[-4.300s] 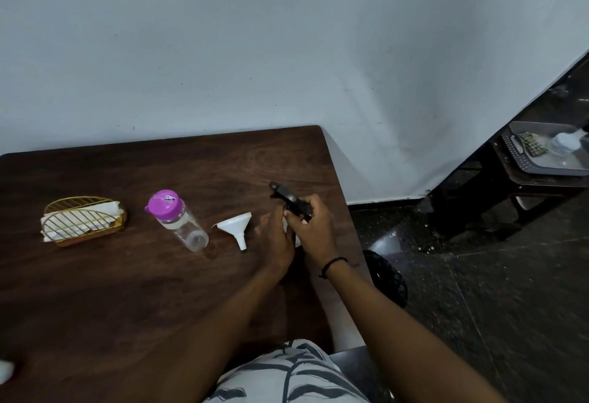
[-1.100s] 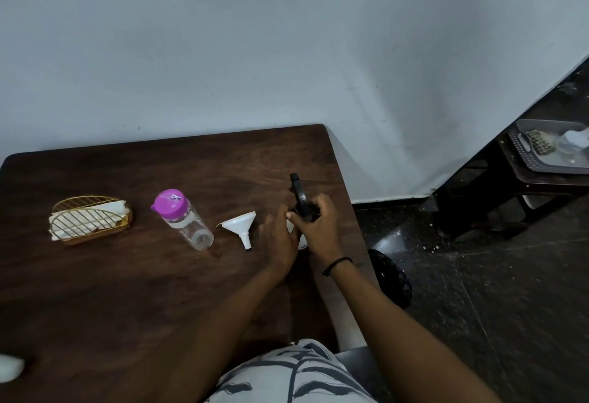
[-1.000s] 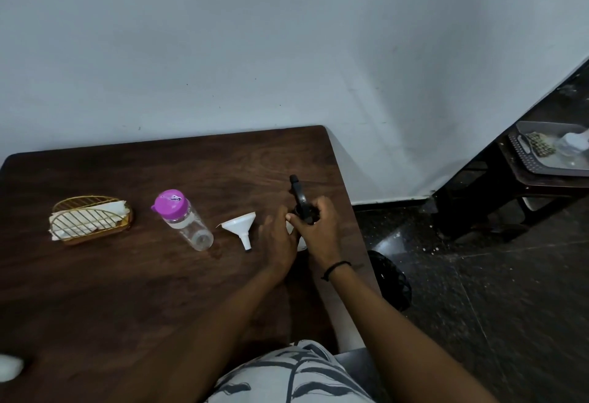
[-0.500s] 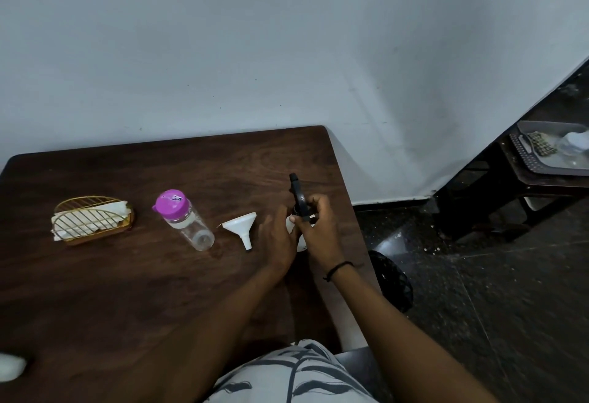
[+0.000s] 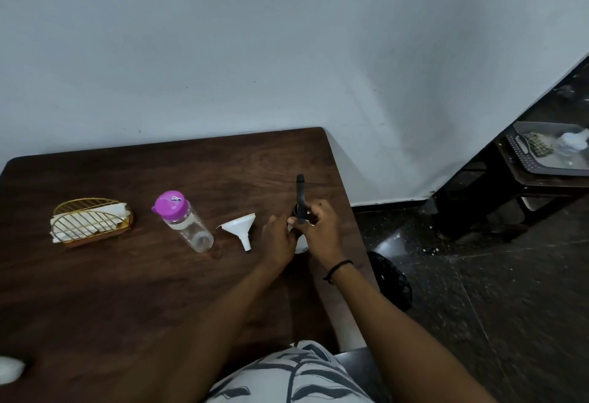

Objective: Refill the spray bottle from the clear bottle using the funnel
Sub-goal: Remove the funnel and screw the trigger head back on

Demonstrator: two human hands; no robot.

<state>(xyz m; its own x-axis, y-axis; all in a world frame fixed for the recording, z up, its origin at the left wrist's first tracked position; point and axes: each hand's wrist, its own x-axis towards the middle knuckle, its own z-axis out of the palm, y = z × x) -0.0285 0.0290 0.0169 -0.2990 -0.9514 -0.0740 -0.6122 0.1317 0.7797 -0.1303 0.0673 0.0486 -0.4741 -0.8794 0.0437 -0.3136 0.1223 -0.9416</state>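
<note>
The spray bottle point(image 5: 301, 244) stands near the right edge of the dark wooden table point(image 5: 127, 291); only a bit of its white body shows between my hands. My left hand point(image 5: 278, 240) grips that body. My right hand point(image 5: 320, 227) pinches the black trigger head point(image 5: 300, 195), whose nozzle points away from me. A white funnel point(image 5: 239, 227) lies on its side just left of my left hand. Further left stands the clear bottle point(image 5: 188, 224) with a pink cap.
A gold wire holder with white napkins point(image 5: 89, 221) sits at the table's left. A white object point(image 5: 9, 369) shows at the near left edge. A black basket point(image 5: 390, 278) stands on the floor to the right, and a grey tray point(image 5: 541, 163) on a dark stand beyond.
The trigger head has turned from pointing left to pointing away from me. My right hand has shifted its grip on the head's collar; my left hand stays on the body.
</note>
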